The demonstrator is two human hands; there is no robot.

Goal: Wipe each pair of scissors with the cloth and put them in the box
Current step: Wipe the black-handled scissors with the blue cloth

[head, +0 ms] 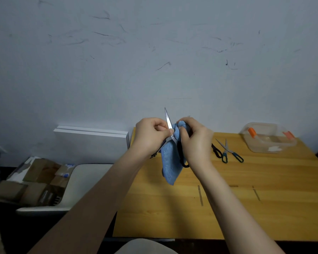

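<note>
Above the table, we are mid-wipe.
Our left hand pinches the open scissors by the pivot; our right hand grips the cloth round them. Next, likely: carry them right to the box.

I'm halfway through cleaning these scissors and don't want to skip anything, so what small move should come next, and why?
Probably draw the cloth, pinched in your right hand, up along the blade toward the tip. Your left hand grips the scissors near the pivot, the cloth sits bunched low there, and the upper blade shows bare.
</note>
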